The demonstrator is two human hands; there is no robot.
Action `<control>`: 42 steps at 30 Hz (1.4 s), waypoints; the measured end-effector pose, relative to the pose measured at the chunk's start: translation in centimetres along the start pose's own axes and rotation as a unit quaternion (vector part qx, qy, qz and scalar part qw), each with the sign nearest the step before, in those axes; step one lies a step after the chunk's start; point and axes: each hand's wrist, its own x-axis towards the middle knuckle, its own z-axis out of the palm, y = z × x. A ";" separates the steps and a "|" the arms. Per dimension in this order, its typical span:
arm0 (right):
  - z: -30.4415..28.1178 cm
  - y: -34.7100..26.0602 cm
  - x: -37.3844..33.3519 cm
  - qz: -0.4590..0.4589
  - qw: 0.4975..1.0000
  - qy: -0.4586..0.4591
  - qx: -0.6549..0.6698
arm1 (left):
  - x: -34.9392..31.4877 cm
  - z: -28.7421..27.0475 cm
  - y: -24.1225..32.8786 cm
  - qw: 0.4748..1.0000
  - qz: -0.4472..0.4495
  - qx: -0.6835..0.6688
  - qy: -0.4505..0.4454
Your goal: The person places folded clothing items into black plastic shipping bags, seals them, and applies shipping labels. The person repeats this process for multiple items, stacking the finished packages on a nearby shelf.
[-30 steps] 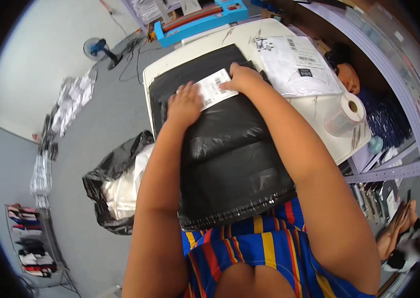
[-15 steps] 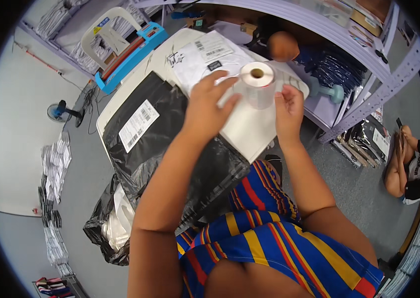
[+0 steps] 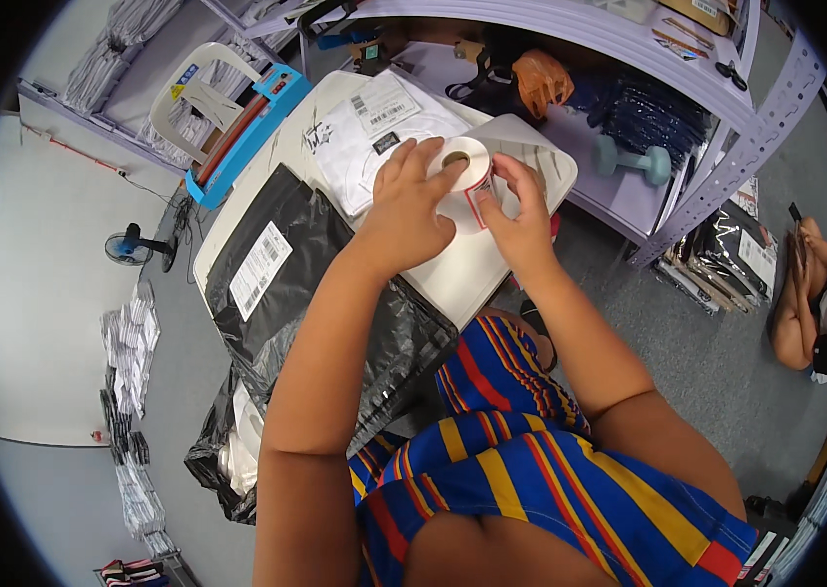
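A roll of white labels [image 3: 473,161] stands upright on the white table [image 3: 462,276], with red-edged print showing on its side. My left hand [image 3: 402,210] grips its left side, the thumb at the core hole. The right hand [image 3: 519,223] is closed on the roll's right side, thumb and fingers at the red-edged label. Beyond my left hand lies a white folded garment in a clear bag [image 3: 333,145] with a shipping label. Black plastic mailing bags [image 3: 311,240] are stacked to the left, the top one bearing a white label [image 3: 261,270].
A blue heat sealer [image 3: 247,132] stands at the table's far left. Behind is a lilac metal shelf [image 3: 629,73], holding an orange bag [image 3: 541,82] and a grey-blue dumbbell [image 3: 632,160]. A small fan [image 3: 139,248] is on the floor at left. Another person [image 3: 810,303] sits at right.
Both hands have closed in on the label roll, which they stood apart from before. The right hand has moved left to its side. The whole view has shifted slightly.
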 end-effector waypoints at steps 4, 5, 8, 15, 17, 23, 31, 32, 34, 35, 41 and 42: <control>0.5 -1.3 -0.5 -0.088 0.992 0.021 -0.092 | 0.5 -0.2 -0.2 0.999 -0.009 -0.013 -0.033; 0.5 -1.5 -0.6 -0.093 0.989 0.018 -0.112 | 0.5 -0.2 -0.3 0.999 -0.009 -0.014 -0.038; 0.7 -1.5 -0.7 -0.081 0.990 0.020 -0.116 | 0.3 0.2 -0.1 0.999 -0.032 -0.022 -0.009; 0.0 -0.1 -0.8 -0.002 0.999 0.003 -0.039 | 0.4 0.6 0.5 0.997 -0.068 -0.019 0.003; -0.3 0.0 -0.5 0.036 0.999 -0.027 -0.010 | 0.2 0.4 0.3 0.998 -0.064 -0.016 -0.003; -2.9 2.1 0.6 0.157 0.986 -0.054 0.025 | 0.2 0.1 -0.7 0.999 -0.007 -0.031 -0.004; -15.0 2.9 3.7 0.268 0.935 0.145 0.181 | -1.3 0.8 -4.1 0.995 0.019 0.004 0.099; -13.6 0.7 4.2 0.221 0.939 0.129 0.231 | -1.8 1.0 -4.5 0.992 0.008 -0.011 0.123; -8.0 -4.1 5.0 0.185 0.954 0.059 0.226 | -3.2 -0.3 -5.9 0.991 -0.075 -0.017 0.108; -4.3 -5.7 4.6 0.169 0.958 -0.002 0.233 | -4.3 -0.8 -7.2 0.987 -0.103 0.001 0.127; 14.1 -4.7 2.9 -0.009 0.921 -0.375 0.102 | -14.7 -4.4 -18.9 0.934 -0.268 0.074 0.224; 16.3 -3.5 2.6 -0.025 0.918 -0.387 0.087 | -16.9 -5.2 -20.3 0.931 -0.279 0.092 0.216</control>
